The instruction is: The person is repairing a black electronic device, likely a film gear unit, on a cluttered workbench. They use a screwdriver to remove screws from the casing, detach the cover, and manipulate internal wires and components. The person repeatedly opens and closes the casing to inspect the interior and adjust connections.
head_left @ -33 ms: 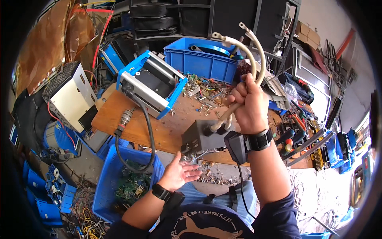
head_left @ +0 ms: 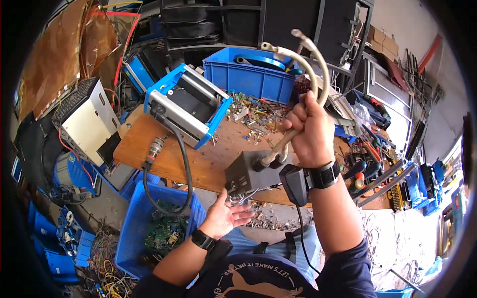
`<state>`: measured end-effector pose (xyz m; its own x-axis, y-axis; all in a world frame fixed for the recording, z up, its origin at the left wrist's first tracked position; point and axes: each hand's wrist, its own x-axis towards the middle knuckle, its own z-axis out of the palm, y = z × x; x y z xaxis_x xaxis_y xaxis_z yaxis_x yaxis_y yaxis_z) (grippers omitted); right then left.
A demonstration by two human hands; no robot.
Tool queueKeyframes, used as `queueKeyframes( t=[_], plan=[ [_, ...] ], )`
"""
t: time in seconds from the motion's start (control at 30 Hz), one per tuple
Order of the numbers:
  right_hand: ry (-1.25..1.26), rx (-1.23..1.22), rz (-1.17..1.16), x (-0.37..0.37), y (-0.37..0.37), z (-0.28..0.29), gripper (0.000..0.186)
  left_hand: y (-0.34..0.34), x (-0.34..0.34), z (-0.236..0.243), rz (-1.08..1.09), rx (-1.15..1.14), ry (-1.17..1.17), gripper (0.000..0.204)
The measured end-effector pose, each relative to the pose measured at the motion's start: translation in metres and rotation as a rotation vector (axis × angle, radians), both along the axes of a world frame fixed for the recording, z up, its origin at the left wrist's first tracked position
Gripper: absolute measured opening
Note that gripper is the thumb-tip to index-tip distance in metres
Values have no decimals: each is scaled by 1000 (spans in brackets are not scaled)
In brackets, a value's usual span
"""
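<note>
My right hand (head_left: 310, 126) grips two thick beige cables (head_left: 323, 74) with metal lugs at their raised ends. The cables run down into a dark grey metal box (head_left: 243, 176) at the front edge of the wooden table (head_left: 129, 146). My left hand (head_left: 223, 218) is open, palm up, fingers apart, its thumb at the box's lower left corner; whether it touches is hard to tell. Left of the box, a black cable (head_left: 184, 159) with a metal connector (head_left: 155, 149) hangs from a silver-and-blue framed device (head_left: 196, 129).
A blue crate of circuit boards (head_left: 129, 233) stands below the table's left front. Behind are a blue bin (head_left: 248, 84) and scattered electronic scrap (head_left: 253, 126). Hand tools (head_left: 367, 159) crowd the right. A white boxy device (head_left: 94, 129) and tangled wires (head_left: 104, 268) lie at left.
The cable ends and the box have shifted slightly to the left with my right hand still gripping. My left hand keeps nearly the same open pose.
</note>
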<state>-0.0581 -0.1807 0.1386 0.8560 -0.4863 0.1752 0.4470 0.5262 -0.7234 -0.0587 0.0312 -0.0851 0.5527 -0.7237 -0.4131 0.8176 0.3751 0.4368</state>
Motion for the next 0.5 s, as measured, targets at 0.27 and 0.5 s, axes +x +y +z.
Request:
queueKeyframes(
  t=[0.27,0.5],
  plan=[
    [-43,-200,100,34,41,11,28,-21,9,-2,97,-259,156,75],
    [-175,-295,68,50,29,40,38,-27,93,12,113,-47,-141,72]
  ],
)
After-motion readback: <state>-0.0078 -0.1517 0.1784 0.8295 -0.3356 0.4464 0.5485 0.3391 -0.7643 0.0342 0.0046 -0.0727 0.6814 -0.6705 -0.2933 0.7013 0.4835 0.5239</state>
